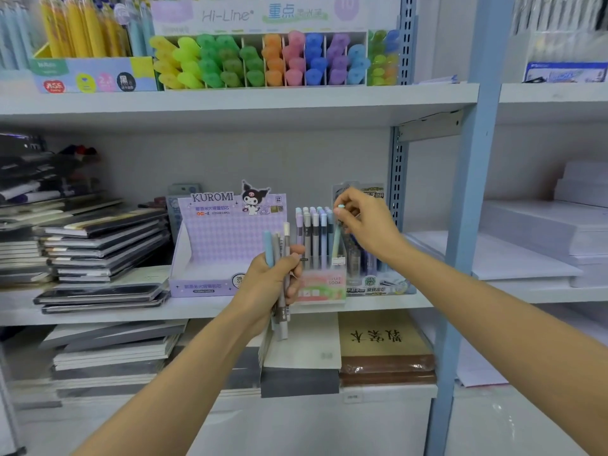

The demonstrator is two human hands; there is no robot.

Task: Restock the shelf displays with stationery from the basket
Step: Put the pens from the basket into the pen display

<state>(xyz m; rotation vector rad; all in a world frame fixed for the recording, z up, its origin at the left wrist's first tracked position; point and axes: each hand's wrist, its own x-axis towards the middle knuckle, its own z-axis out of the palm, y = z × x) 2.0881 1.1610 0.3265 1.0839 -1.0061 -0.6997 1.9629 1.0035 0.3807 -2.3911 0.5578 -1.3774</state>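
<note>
My left hand (274, 278) grips a bunch of several pens (279, 258), grey and pale blue, upright in front of the middle shelf. My right hand (363, 222) pinches the top of a mint-green pen (336, 238) that stands at the right end of a clear display holder (320, 284) full of pastel pens, labelled Fruit Soda. The basket is out of view.
An empty purple Kuromi box (210, 245) sits left of the holder, a pencil-lead display (371, 278) right of it. Stacked notebooks (98, 245) fill the shelf's left. Highlighters (263, 60) line the shelf above. A blue upright (460, 258) bounds the bay on the right.
</note>
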